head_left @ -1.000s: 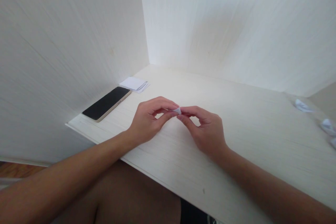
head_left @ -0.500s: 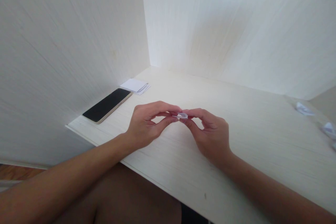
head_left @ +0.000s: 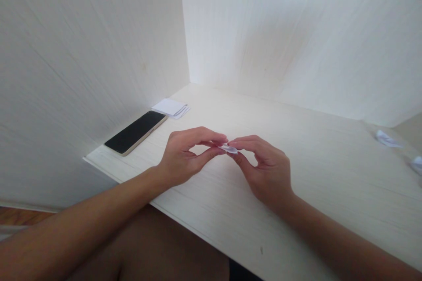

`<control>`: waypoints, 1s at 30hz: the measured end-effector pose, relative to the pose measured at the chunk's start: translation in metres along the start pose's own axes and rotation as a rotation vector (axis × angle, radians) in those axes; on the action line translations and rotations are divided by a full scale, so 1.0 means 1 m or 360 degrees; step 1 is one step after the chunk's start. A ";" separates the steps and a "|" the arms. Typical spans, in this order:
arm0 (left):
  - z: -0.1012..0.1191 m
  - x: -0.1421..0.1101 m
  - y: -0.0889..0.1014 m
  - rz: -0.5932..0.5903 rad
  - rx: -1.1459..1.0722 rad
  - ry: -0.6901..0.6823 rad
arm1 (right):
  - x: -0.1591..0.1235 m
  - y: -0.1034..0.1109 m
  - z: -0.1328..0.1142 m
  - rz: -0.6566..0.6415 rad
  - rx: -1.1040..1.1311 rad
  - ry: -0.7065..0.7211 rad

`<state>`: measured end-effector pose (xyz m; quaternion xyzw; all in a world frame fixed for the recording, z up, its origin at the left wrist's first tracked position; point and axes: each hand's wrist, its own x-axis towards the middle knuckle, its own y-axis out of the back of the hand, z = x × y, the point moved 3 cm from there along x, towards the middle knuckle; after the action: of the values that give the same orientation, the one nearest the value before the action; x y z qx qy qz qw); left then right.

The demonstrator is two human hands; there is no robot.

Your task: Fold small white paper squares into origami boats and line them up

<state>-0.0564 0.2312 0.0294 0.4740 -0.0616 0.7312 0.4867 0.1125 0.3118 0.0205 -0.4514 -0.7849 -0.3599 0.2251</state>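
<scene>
A small folded piece of white paper (head_left: 231,149) is held above the desk, between both hands. My left hand (head_left: 189,153) pinches its left end between thumb and fingertips. From the other side, my right hand (head_left: 263,164) grips the right end with the thumb below and fingers on top. The paper's near edge faces me, and the fingertips cover part of it.
On the white desk (head_left: 316,153), a phone (head_left: 136,133) with a dark screen lies at the left, beside a stack of white paper (head_left: 169,107). Two folded white paper pieces, one nearer (head_left: 418,163) and one farther (head_left: 388,139), lie at the right. White panels rise behind and left.
The folded paper has gone from a rounded, open loop to a flatter shape tilted down to the right. My right hand has shifted slightly; the view has moved a little left.
</scene>
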 end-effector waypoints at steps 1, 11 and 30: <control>0.001 0.000 0.000 0.0000 0.0009 -0.0023 | 0.000 0.000 0.000 -0.0003 -0.0004 0.0010; -0.009 -0.004 -0.005 -0.0161 -0.0248 0.0113 | -0.003 0.000 -0.005 0.0035 -0.0088 0.0016; -0.022 -0.014 -0.023 0.0062 -0.1252 0.1083 | -0.003 -0.002 0.002 0.0100 -0.0026 -0.0131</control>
<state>-0.0514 0.2462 -0.0015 -0.0106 -0.1788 0.7745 0.6067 0.1127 0.3112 0.0166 -0.4920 -0.7759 -0.3403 0.2001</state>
